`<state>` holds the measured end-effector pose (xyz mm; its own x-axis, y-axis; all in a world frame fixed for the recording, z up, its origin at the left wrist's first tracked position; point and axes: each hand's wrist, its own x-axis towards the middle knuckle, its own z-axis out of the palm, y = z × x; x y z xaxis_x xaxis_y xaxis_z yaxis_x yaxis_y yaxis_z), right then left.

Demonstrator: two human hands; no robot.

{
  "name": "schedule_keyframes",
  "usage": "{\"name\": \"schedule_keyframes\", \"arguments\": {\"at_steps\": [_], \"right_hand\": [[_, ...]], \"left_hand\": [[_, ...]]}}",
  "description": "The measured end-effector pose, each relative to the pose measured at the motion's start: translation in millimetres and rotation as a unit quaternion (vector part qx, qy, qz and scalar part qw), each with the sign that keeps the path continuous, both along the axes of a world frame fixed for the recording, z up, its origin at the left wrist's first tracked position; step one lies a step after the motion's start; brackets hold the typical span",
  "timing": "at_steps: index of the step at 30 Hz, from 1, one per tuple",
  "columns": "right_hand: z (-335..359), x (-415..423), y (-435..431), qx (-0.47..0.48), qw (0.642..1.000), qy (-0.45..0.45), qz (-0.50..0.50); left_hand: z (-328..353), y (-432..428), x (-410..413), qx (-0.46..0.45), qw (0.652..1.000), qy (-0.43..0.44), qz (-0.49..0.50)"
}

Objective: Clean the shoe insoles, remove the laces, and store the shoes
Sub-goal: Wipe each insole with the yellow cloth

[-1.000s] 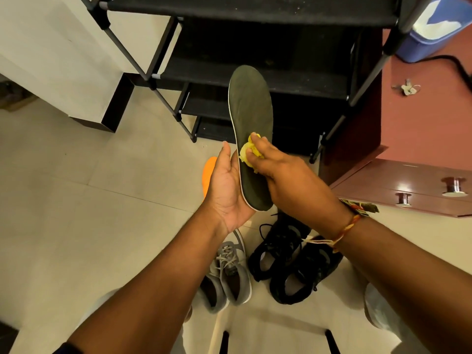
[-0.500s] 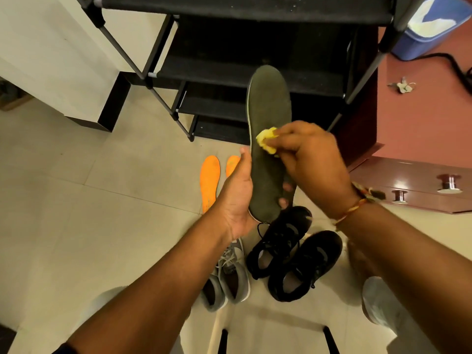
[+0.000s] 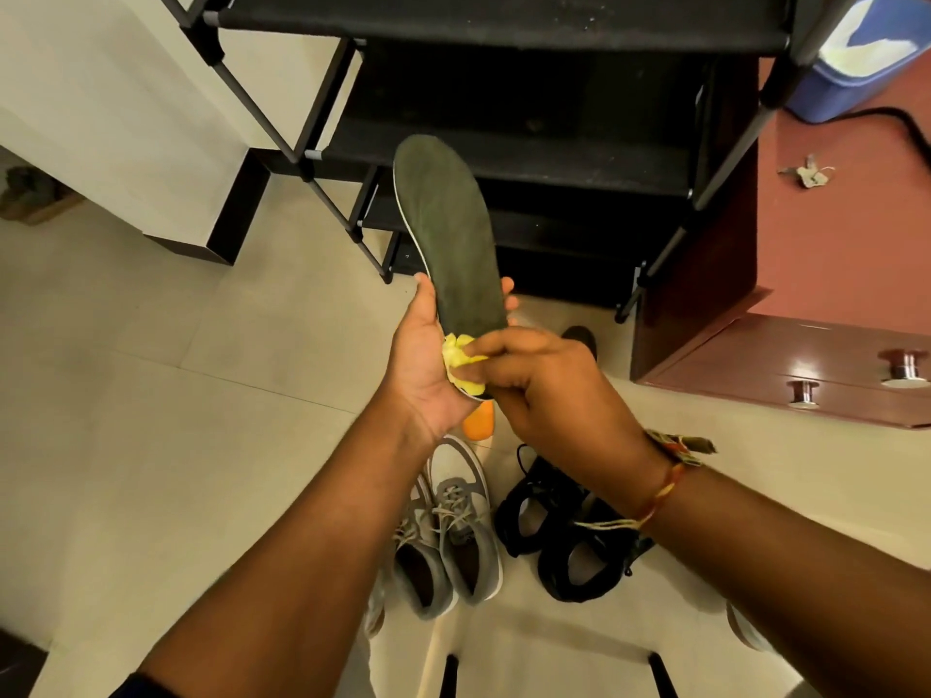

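Note:
My left hand (image 3: pixel 425 360) holds a dark grey-green insole (image 3: pixel 451 229) by its heel end, the toe pointing up and away toward the rack. My right hand (image 3: pixel 549 390) pinches a small crumpled yellow cloth (image 3: pixel 461 362) and presses it on the insole's heel end, against my left palm. On the floor below lie a pair of grey laced sneakers (image 3: pixel 448 531) and a pair of black laced shoes (image 3: pixel 564 531). An orange insole (image 3: pixel 478 420) peeks out under my hands; most of it is hidden.
A black multi-tier shoe rack (image 3: pixel 554 143) stands straight ahead. A reddish-brown drawer unit (image 3: pixel 806 375) with metal knobs is at the right, keys (image 3: pixel 808 173) and a blue bin (image 3: pixel 856 47) on the red surface beyond. The tiled floor (image 3: pixel 151 395) spreads left.
My right hand has wiped the yellow cloth down the insole from its middle to the heel end. The insole has tilted, its toe now leaning left.

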<state>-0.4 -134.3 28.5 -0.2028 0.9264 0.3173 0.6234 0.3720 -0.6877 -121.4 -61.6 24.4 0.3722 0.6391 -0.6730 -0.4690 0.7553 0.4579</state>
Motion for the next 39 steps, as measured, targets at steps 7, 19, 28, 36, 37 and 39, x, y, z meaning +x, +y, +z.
{"name": "schedule_keyframes", "arguments": {"at_steps": [7,19,28,36,37,39], "right_hand": [[-8.4,30.6,23.3,0.020,0.992,-0.093,-0.087],[-4.7,15.4,8.5,0.012,0.997,-0.038,-0.062],[6.8,5.3,-1.1,0.014,0.999,-0.029,-0.031],[0.6,44.1,28.4,0.020,0.990,-0.085,-0.113],[1.0,50.7,31.6,0.015,0.988,-0.082,-0.134],[2.5,50.1,30.7,0.010,0.987,-0.071,-0.147]], "left_hand": [[-0.6,-18.4,17.9,0.001,0.998,-0.057,0.002],[-3.8,-1.2,2.0,0.047,0.997,-0.020,0.052],[-4.2,3.5,-1.6,0.055,0.995,-0.003,0.079],[-3.3,-32.4,24.6,0.018,0.999,-0.031,-0.015],[-2.7,-34.6,26.6,0.020,0.999,-0.031,-0.029],[-1.9,-33.6,26.9,0.023,0.999,-0.023,-0.035]]}}
